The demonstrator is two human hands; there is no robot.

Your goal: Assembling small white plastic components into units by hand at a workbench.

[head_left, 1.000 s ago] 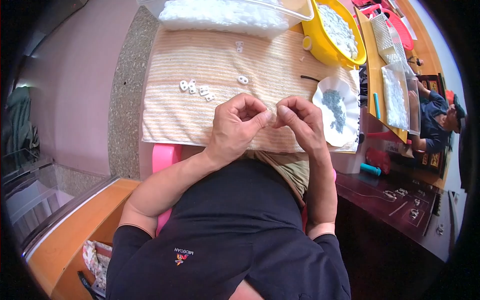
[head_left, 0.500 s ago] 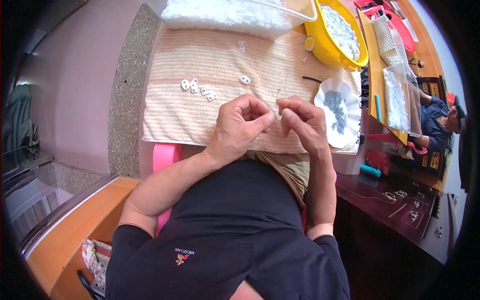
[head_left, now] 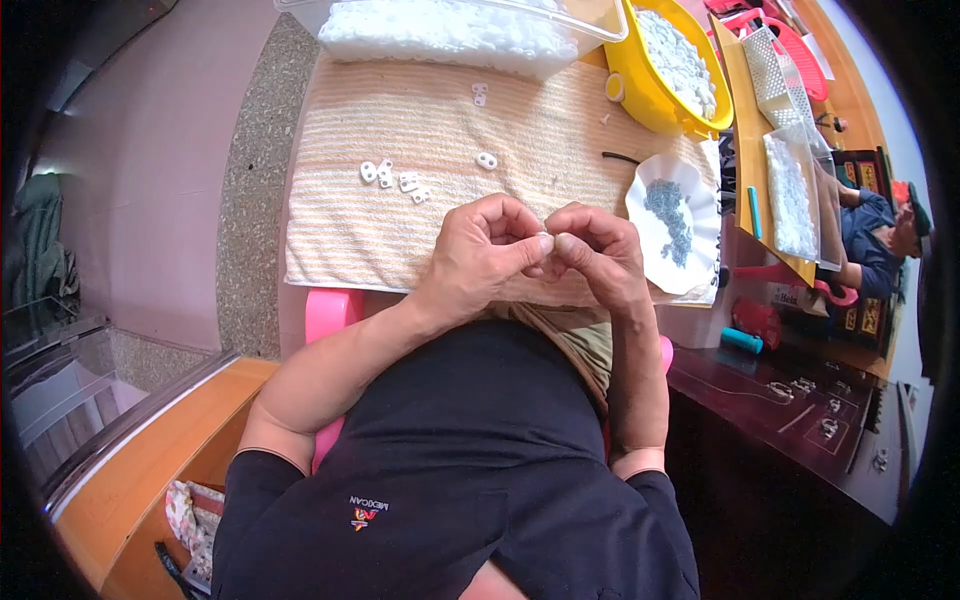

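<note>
My left hand [head_left: 490, 245] is closed in a pinch above the near part of a striped towel [head_left: 330, 235]. Tip to tip with it, my right hand [head_left: 600, 255] is pinched too. Whatever sits between the fingertips is too small and covered to name. Beyond my hands a small white two-holed plastic piece [head_left: 486, 160] lies on the towel. Several similar white pieces [head_left: 408, 182] form a loose group to its left, and another white piece [head_left: 479, 94] lies farther back. Right of my right hand stands a white fluted dish [head_left: 648, 262] holding many small dark metal bits, perhaps screws.
A clear bin [head_left: 600, 30] of white pieces stands at the back, beside a yellow basin [head_left: 640, 100] filled with small white parts. A short black strip [head_left: 620, 157] lies near the dish. At far right another person [head_left: 880, 240] sits by a tray of white pieces [head_left: 790, 200].
My right hand has moved left and in, so its fingertips now meet those of my left hand. The gap between them has closed.
</note>
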